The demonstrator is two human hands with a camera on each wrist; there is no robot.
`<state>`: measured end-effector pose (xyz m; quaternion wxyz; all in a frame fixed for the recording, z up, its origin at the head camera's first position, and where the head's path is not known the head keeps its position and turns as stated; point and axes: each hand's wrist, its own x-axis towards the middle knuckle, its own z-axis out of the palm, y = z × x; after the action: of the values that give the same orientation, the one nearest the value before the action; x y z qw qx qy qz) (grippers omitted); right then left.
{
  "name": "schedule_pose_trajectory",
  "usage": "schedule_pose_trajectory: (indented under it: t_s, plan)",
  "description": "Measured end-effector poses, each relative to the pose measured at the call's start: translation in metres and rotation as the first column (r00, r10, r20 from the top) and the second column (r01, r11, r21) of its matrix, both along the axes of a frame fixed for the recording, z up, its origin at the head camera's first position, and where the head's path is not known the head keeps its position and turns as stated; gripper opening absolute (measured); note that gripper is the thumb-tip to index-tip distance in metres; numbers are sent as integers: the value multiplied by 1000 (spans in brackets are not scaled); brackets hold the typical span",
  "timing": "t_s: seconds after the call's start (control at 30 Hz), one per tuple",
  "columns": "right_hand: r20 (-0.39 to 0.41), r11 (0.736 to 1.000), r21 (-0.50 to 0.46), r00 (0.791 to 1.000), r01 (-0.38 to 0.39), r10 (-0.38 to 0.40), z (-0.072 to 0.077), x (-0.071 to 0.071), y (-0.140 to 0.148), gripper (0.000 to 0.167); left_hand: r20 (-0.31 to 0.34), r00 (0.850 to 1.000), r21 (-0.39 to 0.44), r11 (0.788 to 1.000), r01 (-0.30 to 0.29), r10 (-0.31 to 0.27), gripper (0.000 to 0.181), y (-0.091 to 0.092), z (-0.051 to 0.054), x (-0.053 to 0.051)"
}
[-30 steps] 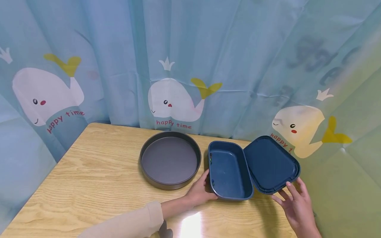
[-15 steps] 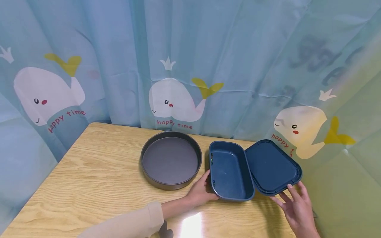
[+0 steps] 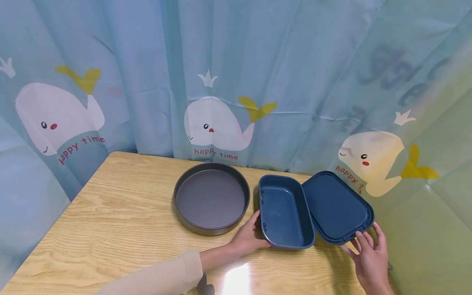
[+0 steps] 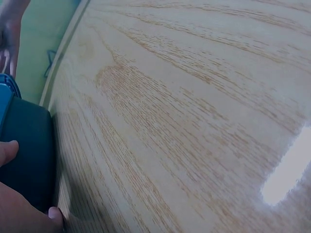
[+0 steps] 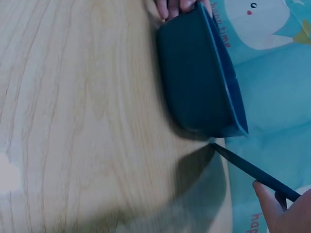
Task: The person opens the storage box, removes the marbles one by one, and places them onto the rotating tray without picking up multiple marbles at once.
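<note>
A deep blue plastic box [image 3: 285,221] with rounded corners stands uncovered on the table, right of the middle in the head view. Several tiny coloured beads [image 3: 264,227] gather along its left inner wall; their exact kind is too small to tell. My left hand [image 3: 248,238] grips the near left corner of the box, with the thumb [image 4: 7,151] against its wall in the left wrist view. Beyond the box's right rim, the matching blue lid [image 3: 337,207] is tilted. My right hand [image 3: 370,260] holds the lid by its near right corner, thumb on top and fingers beneath.
A round dark grey pan [image 3: 212,198] stands to the left of the box. The wooden table [image 3: 121,213] ends at a blue curtain [image 3: 147,82] printed with whales behind, and at a greenish curtain [image 3: 435,237] on the right. Light glares on the near tabletop.
The lid has come down slightly and shifted a little to the right, its tilt changing, and the right hand has moved with it. My left hand and the box stay put.
</note>
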<state>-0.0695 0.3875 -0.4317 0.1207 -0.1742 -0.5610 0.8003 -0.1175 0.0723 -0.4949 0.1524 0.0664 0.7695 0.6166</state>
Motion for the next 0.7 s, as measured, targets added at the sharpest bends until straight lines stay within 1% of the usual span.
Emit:
schedule_pose_trajectory:
  t_s: [0.07,0.13,0.23,0.3,0.37,0.43,0.47,0.5,0.53,0.57,0.6,0.63,0.7]
  plan:
    - [57,997,73,998,35,-39,2,-1,-1,65,-5,1000,-4,1000,-1,1,106,0,0,0]
    - [111,987,146,990,69,-85,3,-3,-3,68,-10,1000,-9,1000,-1,1,106,1,-1,-1]
    - [150,965,240,977,110,-149,3,-5,-3,72,-16,1000,-15,1000,-2,1,106,1,-2,-2]
    - [135,952,280,976,125,-168,0,-7,-2,73,-16,1000,-16,1000,-1,1,106,1,-2,-2]
    - [107,937,327,981,121,-164,-6,-7,0,72,-15,1000,-11,1000,-2,2,106,1,-2,-2]
    - [72,917,386,987,106,-145,-13,-6,5,68,-15,1000,-10,1000,-2,2,106,1,-2,-2]
    - [65,900,424,988,98,-138,-17,-7,7,65,-14,1000,-9,1000,-1,1,106,1,-1,-2]
    - [71,876,476,989,84,-133,-21,-6,9,62,-14,1000,-10,1000,-2,1,106,1,-1,-2]
    - [83,839,542,989,59,-123,-23,-6,10,57,-14,1000,-13,1000,-2,2,105,1,-1,-2]
    - [106,792,610,987,29,-117,-24,-6,11,54,-13,1000,-14,1000,-2,1,105,1,0,-1]
    - [135,733,680,984,-6,-117,-25,-5,12,50,-14,1000,-15,1000,-2,2,105,1,0,-1]
    - [167,666,744,979,-47,-117,-24,-5,13,48,-12,1000,-16,1000,-2,2,105,0,0,-1]
    - [227,522,843,967,-134,-118,-20,-4,13,45,-10,1000,-13,1000,-3,3,105,0,1,0]
